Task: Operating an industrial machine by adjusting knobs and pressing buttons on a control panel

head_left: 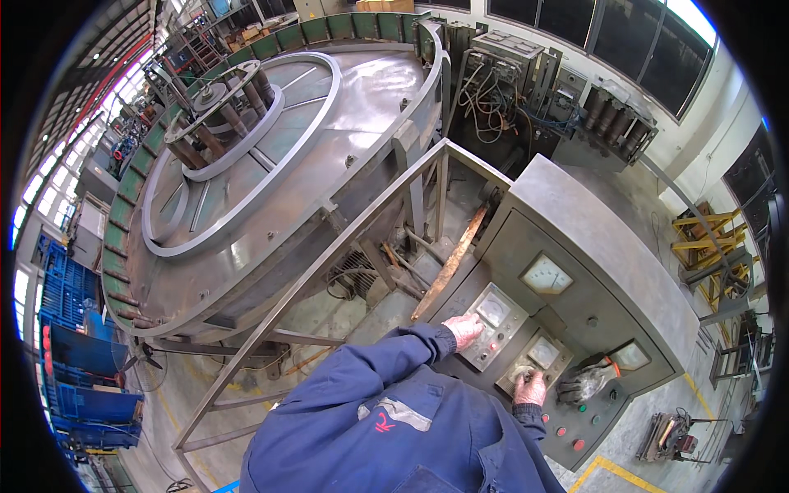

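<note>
Controls apparently being adjusted on a grey metal console;
the right hand, fingers narrow, is at the near side of a beige rectangular meter box; the left hand touches a pale-grey rectangular meter box just beyond; whether either grips, I cannot tell; next likely needs small fingertip turns.

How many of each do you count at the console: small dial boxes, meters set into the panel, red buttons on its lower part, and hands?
Small dial boxes: 2
Panel meters: 2
Lower red buttons: 3
Hands: 2
Total: 9
</note>
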Action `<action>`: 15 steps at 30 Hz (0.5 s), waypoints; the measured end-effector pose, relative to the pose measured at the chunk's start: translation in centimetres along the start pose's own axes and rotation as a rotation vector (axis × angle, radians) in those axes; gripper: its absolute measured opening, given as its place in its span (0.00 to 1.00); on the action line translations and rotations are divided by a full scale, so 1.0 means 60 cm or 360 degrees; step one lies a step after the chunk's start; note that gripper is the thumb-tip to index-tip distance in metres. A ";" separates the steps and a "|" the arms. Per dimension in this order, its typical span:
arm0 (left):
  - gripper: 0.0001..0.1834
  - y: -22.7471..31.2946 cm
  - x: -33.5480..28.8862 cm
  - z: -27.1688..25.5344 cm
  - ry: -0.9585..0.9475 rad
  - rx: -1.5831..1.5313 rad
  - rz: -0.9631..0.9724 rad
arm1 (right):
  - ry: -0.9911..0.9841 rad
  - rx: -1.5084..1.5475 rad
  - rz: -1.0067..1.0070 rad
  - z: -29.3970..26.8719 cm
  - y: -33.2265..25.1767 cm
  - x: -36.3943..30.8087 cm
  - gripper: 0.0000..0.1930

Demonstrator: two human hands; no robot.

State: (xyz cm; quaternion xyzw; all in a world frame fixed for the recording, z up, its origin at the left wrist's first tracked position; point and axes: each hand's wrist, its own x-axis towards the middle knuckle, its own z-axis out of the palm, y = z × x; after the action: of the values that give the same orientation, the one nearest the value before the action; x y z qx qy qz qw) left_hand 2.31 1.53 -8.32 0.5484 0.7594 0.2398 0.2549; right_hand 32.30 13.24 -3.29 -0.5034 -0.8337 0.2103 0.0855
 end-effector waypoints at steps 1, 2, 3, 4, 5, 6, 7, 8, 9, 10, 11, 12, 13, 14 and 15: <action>0.18 -0.003 0.002 0.004 0.0016 0.0004 0.0011 | 0.0003 0.0004 -0.0002 -0.001 0.001 0.000 0.19; 0.18 -0.006 0.003 0.008 0.0029 0.0033 0.0029 | 0.0006 0.0008 -0.0004 -0.001 0.001 -0.001 0.19; 0.18 -0.009 0.004 0.012 0.0042 0.0062 0.0045 | 0.0009 0.0007 0.0003 -0.001 0.001 -0.001 0.19; 0.18 -0.012 0.004 0.015 0.0059 0.0055 0.0053 | 0.0011 0.0007 0.0011 0.000 0.000 -0.001 0.19; 0.18 -0.015 0.003 0.018 0.0076 0.0049 0.0060 | 0.0013 0.0007 0.0018 0.000 0.000 0.000 0.19; 0.18 -0.018 0.003 0.021 0.0073 0.0040 0.0054 | 0.0012 0.0007 0.0017 0.000 -0.001 0.000 0.19; 0.18 -0.014 0.003 0.018 0.0065 0.0030 0.0054 | 0.0013 0.0005 0.0021 0.001 0.001 0.000 0.19; 0.18 -0.010 0.004 0.014 0.0036 0.0018 0.0042 | 0.0014 0.0003 0.0024 0.002 0.002 0.000 0.19; 0.18 -0.007 0.004 0.010 0.0019 0.0016 0.0040 | 0.0015 -0.0001 0.0023 0.003 0.003 0.000 0.19; 0.18 -0.006 0.004 0.008 0.0005 0.0016 0.0035 | 0.0013 -0.0005 0.0018 0.004 0.005 0.001 0.19; 0.18 -0.006 0.004 0.006 0.0003 0.0027 0.0041 | 0.0011 -0.0009 0.0014 0.005 0.006 0.002 0.19; 0.17 -0.005 0.004 0.005 0.0000 0.0037 0.0047 | 0.0012 0.0003 0.0008 0.006 0.008 0.001 0.19; 0.17 -0.003 0.004 0.002 -0.0013 0.0028 0.0040 | 0.0015 0.0015 0.0005 0.005 0.007 0.001 0.19; 0.17 -0.001 0.005 -0.001 -0.0027 0.0019 0.0033 | 0.0018 0.0026 0.0002 0.005 0.007 0.001 0.19; 0.16 0.002 0.005 -0.003 -0.0041 0.0010 0.0027 | 0.0011 0.0025 0.0020 0.004 0.007 0.000 0.19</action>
State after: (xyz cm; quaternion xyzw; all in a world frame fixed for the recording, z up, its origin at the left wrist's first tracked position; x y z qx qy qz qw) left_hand 2.18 1.85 -8.16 0.5588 0.7521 0.2325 0.2609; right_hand 32.57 13.36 -3.70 -0.5087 -0.8285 0.2157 0.0912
